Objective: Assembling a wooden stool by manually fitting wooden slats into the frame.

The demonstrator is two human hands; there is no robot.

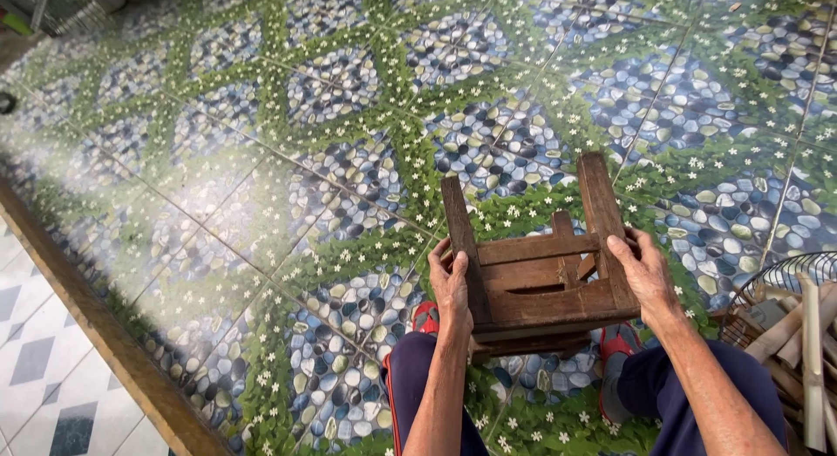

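Observation:
A small dark wooden stool [534,273] lies tipped on its side in front of my knees, its legs pointing away from me. My left hand [451,286] grips its left leg near the seat. My right hand [643,273] clasps the right leg and the edge of the frame. Both hands hold the stool between them above the patterned tile floor [261,186]. My legs in dark blue trousers and red sandals [425,316] show below the stool.
A wire basket [767,290] holding pale wooden sticks [813,360] stands at the right edge, close to my right knee. A brown step edge [96,330] runs diagonally at the lower left, with white and blue diamond tiles [35,369] beyond it.

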